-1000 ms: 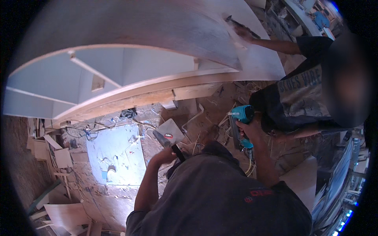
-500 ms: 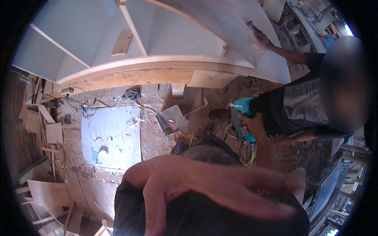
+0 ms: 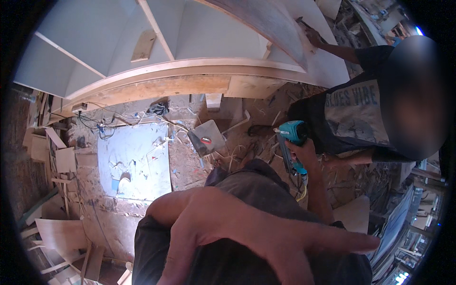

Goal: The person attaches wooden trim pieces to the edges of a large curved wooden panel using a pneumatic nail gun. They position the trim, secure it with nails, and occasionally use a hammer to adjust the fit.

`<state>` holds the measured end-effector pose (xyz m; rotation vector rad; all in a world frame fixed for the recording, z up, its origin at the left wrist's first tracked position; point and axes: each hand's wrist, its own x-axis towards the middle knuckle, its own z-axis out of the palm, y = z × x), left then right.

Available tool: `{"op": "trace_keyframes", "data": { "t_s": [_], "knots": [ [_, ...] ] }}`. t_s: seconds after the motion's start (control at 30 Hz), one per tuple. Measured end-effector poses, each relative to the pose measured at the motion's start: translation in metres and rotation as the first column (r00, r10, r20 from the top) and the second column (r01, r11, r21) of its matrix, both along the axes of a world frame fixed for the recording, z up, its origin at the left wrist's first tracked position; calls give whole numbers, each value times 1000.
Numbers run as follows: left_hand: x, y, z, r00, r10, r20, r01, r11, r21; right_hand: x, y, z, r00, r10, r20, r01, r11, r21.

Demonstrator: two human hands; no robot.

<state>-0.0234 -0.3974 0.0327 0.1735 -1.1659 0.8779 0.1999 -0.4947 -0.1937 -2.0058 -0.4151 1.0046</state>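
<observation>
My right hand [image 3: 304, 154] is wrapped round the handle of a teal nail gun [image 3: 293, 132], held up over the floor to the right of my legs. Its dark magazine slants down beside the grip, and a yellow hose [image 3: 304, 189] hangs from the base. Close to the camera, my left hand [image 3: 237, 221] crosses in front of my body with nothing in it. One finger stretches right and the others spread downward. Ahead stands a large wooden frame [image 3: 190, 86] with pale panels and cross battens; neither hand touches it.
A co-worker [image 3: 354, 109] stands at right, one hand [image 3: 311, 37] with a dark slim tool on the frame's panel. A white sheet [image 3: 135, 161], cables [image 3: 102, 130], a grey plate-like piece [image 3: 209, 137] and wood offcuts [image 3: 65, 160] lie on the littered floor.
My left hand, blurred before, now shows spread fingers, one reaching further right. The nail gun stays in my right hand, slightly shifted. The co-worker's torso has turned more toward me.
</observation>
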Motion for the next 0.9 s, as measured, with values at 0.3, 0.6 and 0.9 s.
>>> {"op": "trace_keyframes", "data": {
  "t_s": [0.3, 0.6, 0.9],
  "knots": [
    [-32, 21, 2, 985, 65, -158, -29, 974, 223, -20, 18, 18, 998, 37, -48, -39, 998, -41],
    [-5, 1, -9, 795, 589, -145, -604, 790, -105, -20, 13, 5, 993, 118, 7, -118, 992, -38],
    [-85, 68, -48, 480, 124, -868, -48, 992, 115, -17, 9, 3, 982, 146, 120, -140, 989, -54]
  ]
}}
